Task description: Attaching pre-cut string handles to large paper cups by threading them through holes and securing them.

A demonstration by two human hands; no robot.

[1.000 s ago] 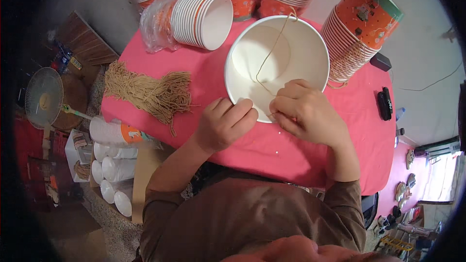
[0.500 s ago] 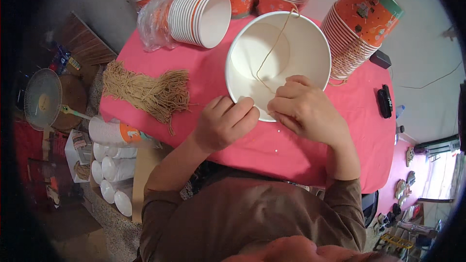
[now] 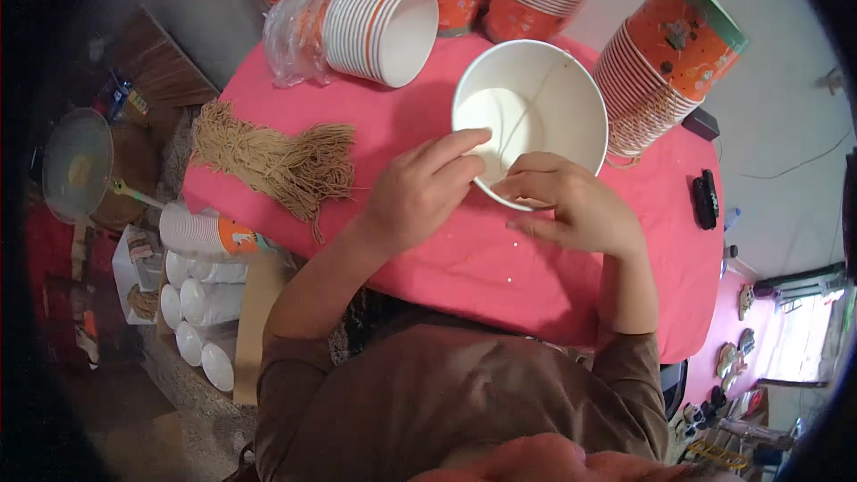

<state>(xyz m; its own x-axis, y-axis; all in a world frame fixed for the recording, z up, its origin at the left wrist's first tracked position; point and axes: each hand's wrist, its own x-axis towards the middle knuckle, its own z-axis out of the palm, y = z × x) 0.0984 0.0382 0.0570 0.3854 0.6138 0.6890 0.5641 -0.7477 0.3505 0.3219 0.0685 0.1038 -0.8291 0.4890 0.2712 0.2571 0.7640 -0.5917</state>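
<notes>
A large paper bucket [image 3: 571,112], white inside, tilts its open mouth toward me above the pink table. A thin tan string [image 3: 539,94] runs down inside it from the far rim. My left hand [image 3: 427,189] holds the near left side of the rim, its fingertips reaching over the edge and its thumb hidden. At the near right of the rim, my right hand [image 3: 578,205] grips the wall, with fingers inside and the thumb outside. The string's lower end disappears near my right fingers.
A bundle of tan strings [image 3: 277,161] lies on the pink cloth [image 3: 446,272]. Nested buckets lie on their side [image 3: 406,36], and more stacks [image 3: 536,0] stand behind. An orange stack draped with strings [image 3: 674,45] is at right, near a black object [image 3: 705,199]. White-lidded tubs [image 3: 207,303] fill a box below.
The bucket has turned and its mouth has shifted a little to the right. My left hand has slid up along the rim, and my right fingers have loosened and shifted. The view has moved slightly.
</notes>
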